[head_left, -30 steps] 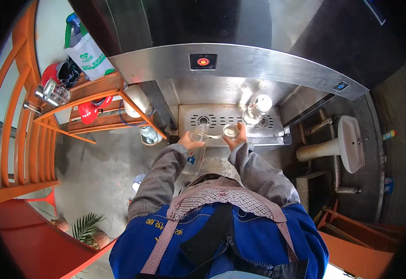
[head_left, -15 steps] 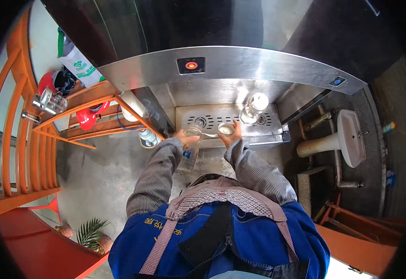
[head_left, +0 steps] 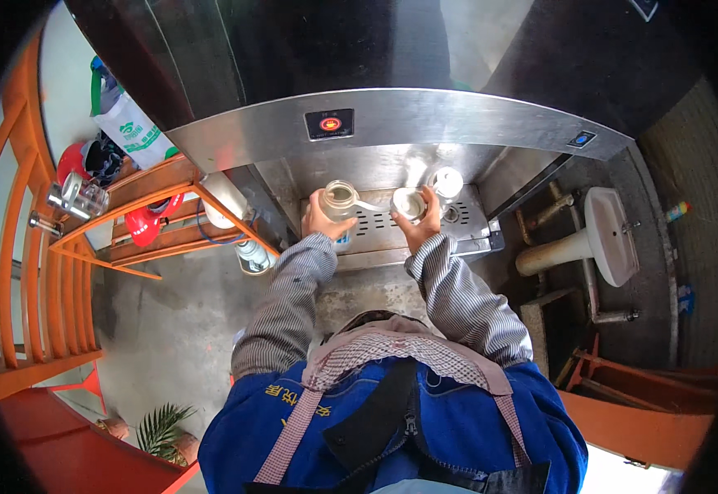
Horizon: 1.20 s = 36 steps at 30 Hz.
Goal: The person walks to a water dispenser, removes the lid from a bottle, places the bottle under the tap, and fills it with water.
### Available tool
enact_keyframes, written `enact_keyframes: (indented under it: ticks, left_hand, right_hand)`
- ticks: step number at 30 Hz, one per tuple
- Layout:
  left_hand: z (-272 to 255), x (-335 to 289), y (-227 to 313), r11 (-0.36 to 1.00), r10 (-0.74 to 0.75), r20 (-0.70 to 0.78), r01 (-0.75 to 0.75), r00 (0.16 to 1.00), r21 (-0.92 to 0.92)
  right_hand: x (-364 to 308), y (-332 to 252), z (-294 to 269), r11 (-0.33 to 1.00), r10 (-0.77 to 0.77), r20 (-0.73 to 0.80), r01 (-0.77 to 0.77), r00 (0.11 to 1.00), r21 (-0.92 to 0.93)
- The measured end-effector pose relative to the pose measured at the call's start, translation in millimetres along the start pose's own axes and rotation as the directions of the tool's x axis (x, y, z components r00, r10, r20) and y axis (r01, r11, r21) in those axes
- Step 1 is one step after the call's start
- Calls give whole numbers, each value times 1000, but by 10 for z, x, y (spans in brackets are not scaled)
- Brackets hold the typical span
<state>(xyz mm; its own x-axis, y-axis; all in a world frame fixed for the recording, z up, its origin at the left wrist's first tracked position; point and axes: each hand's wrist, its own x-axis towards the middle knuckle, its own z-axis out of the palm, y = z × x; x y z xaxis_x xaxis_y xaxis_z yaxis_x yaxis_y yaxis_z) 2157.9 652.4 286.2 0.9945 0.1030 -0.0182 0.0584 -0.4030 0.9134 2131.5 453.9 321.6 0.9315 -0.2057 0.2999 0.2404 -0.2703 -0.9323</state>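
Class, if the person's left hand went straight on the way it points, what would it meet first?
Beyond the clear bottle that the left hand holds, probably the steel back wall, though depth is unclear and the front panel might come first.

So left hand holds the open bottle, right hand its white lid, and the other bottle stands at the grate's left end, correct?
No: the other bottle stands at the right end of the grate, per head view. Left hand holds the open bottle, right hand its white lid.
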Motion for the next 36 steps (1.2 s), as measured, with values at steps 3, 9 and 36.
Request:
enact_keyframes:
  ticks: [3,9,36]
  left_hand:
    - [180,143,-204,998,59,-139,-53,989,47]
    - [220,263,-532,985,121,-130,-135,984,-110]
    - [-1612,-1506,2424,494,831,-480,-771,282,402]
  right_hand:
    - [-34,-7,29,999,-36,32,38,999,-33]
    - [-112,218,165,993,-59,53,64,997,-100]
    - [-456,506,588,666,494,483,-672,723,324]
